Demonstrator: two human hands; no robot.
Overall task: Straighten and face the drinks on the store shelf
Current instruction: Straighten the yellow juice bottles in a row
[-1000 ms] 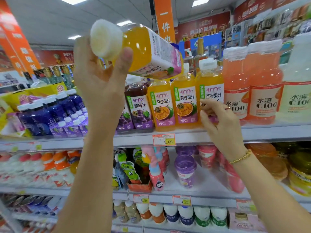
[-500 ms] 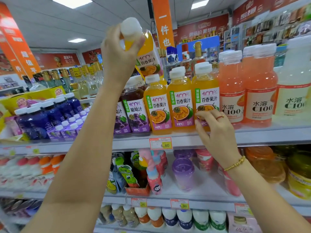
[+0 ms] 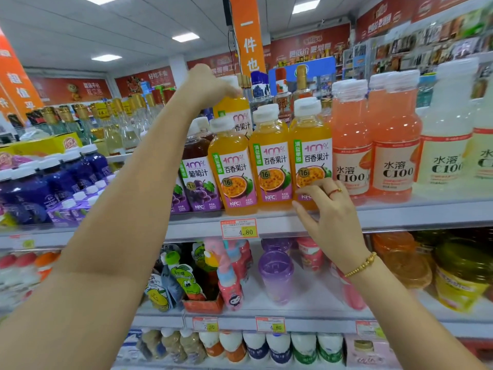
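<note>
Left hand (image 3: pixel 206 85) has come down since a second ago. The held bottle (image 3: pixel 236 109), then tipped high over the shelf, is now upright and lower, above the price tag (image 3: pixel 239 228) and behind the front juice row.

Head view, all positions off the tag:

- We see the left hand clamped over the held bottle's cap, fingers curled round it, cap mostly hidden. Its label faces us, with the lower part hidden behind the left juice (image 3: pixel 233 169). We cannot tell if its base is on the shelf (image 3: pixel 400 212).
- Three front juices stand upright just above the tag: left juice, mid juice (image 3: pixel 272 161) and right juice (image 3: pixel 310 153). They touch side by side with labels forward.
- Right hand (image 3: pixel 329 217) is up-right of the tag. Its fingertips rest on the right juice's lower label, fingers loosely bent, thumb free and pointing left. It is not wrapped round the bottle. There is a red ring (image 3: pixel 334 192) on one finger and a gold bracelet (image 3: pixel 361 265) on the wrist.
- Grape bottle (image 3: pixel 198 177) is up-left of the tag, touching the left juice.
- Blue bottles (image 3: pixel 26 193) are far left of the tag, same shelf.
- Orange C100 bottles (image 3: pixel 349 145) are up-right of the tag, just beside the right juice. Pale C100 bottles (image 3: pixel 448 134) are further right.
- The tag hangs on the shelf's front edge.
</note>
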